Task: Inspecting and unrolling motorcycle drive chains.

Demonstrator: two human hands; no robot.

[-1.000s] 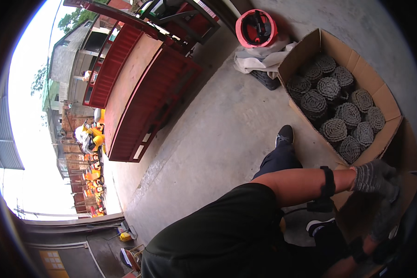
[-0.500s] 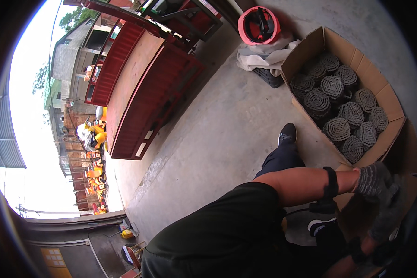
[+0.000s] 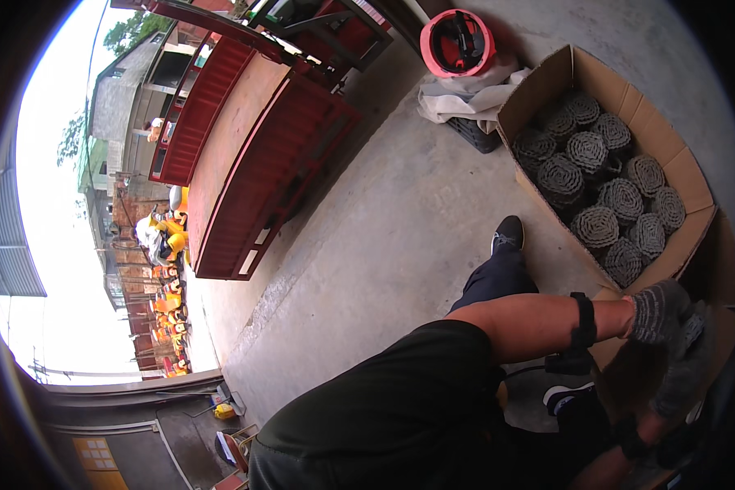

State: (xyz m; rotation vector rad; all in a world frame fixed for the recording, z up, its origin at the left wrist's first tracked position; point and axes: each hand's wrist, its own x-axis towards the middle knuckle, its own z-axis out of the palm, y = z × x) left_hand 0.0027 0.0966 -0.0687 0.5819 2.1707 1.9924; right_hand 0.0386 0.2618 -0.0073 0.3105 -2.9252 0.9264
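Both my hands wear grey knitted gloves and are close together at the right edge, over a shadowed brown cardboard surface beside the open box. My left hand point(image 3: 657, 313) is bent downward at the wrist with its fingers curled. Just below it, my right hand point(image 3: 674, 387) reaches up toward the same spot, partly in shadow. Between them shows a small grey textured piece point(image 3: 693, 328), too dim to name. An open cardboard box point(image 3: 539, 79) stands beyond my left hand. Inside are several tightly coiled grey rolls point(image 3: 595, 227), their spiral ends facing up.
A red hard hat point(image 3: 457, 44) lies upturned on pale cloth point(image 3: 474, 104) beside the box. My shoe point(image 3: 507, 235) rests on the concrete floor point(image 3: 384, 220). A red truck bed point(image 3: 245, 167) stands to the left, with yellow-orange machines point(image 3: 168, 306) outside.
My left hand has turned slightly at the wrist, and the grey piece between my hands shows more plainly. The box and its rolls have stayed in place.
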